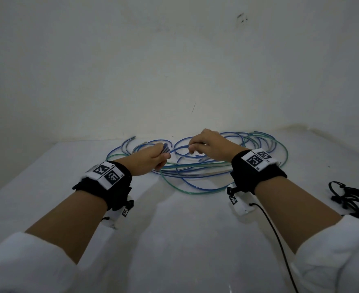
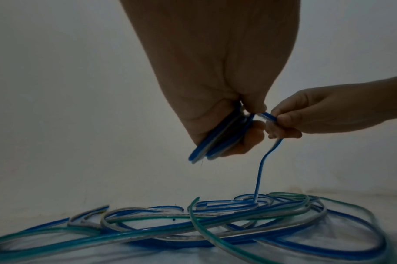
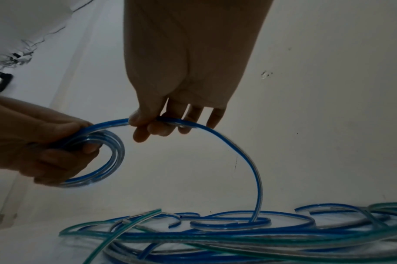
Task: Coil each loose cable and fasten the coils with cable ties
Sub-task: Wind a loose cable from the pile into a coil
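My left hand (image 1: 156, 156) grips a small coil of blue cable (image 3: 102, 160) above the white table (image 1: 174, 229); the coil (image 2: 217, 139) shows edge-on in the left wrist view. Just to its right, my right hand (image 1: 197, 144) pinches the same blue cable (image 3: 215, 132) between thumb and fingers. From there the strand arcs down into the heap. Several loose blue and green cables (image 1: 206, 168) lie tangled on the table beneath and beyond both hands, near the wall.
A bunch of black cable ties (image 1: 354, 199) lies at the table's right edge. A black cord (image 1: 278, 240) runs from my right wrist camera toward me. The white wall (image 1: 174, 60) rises just behind the cables.
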{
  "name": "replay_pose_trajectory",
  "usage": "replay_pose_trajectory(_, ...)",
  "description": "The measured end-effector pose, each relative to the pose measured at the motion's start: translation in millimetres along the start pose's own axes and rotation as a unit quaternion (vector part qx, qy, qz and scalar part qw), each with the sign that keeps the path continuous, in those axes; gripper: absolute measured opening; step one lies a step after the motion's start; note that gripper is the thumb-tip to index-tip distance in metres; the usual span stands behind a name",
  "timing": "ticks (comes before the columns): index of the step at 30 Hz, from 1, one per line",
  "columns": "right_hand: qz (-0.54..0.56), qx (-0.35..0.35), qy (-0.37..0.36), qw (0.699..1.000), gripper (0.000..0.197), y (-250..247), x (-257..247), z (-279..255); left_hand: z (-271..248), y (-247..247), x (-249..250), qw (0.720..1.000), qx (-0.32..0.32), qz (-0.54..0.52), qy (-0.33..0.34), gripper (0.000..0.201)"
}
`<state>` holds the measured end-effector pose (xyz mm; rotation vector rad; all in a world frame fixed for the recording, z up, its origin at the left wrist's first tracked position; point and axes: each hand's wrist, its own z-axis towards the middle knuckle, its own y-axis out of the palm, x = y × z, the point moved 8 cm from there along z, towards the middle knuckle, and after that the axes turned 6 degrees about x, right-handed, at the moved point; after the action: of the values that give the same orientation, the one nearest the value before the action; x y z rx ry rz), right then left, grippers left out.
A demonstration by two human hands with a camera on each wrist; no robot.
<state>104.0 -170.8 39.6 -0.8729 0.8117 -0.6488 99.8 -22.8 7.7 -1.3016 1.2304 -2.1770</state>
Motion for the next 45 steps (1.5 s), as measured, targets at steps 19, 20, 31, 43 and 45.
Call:
replay_pose_trajectory(19, 0.089, 0.159, -0.004, 0.983, 0.013, -18.9, 5.9, 7.1, -9.6, -37.7, 10.1, 0.904, 0.127, -0.406, -0.037, 0.028)
replay_pose_trajectory(20, 0.056, 0.166, -0.008, 0.985, 0.014, -19.2, 7.4, 6.3, -9.7, -36.9, 11.1, 0.904, 0.124, -0.409, -0.036, 0.028)
replay_pose_trajectory(31, -0.028, 0.23, -0.081, 0.97, 0.022, -33.8, -13.9, 5.7, -9.6, -17.4, 16.8, 0.943, 0.051, -0.328, -0.014, 0.026)
replay_pose_trajectory(43, -0.067, 0.18, -0.022, 0.981, 0.022, -21.8, 2.8, 0.7, -9.4, -18.0, 17.9, 0.922, 0.068, -0.38, -0.028, 0.024)
replay_pose_trajectory(45, -0.066, 0.186, 0.003, 0.98, 0.02, -22.9, 9.0, -0.7, -8.4, -22.0, 19.1, 0.908, 0.091, -0.409, -0.027, 0.026)
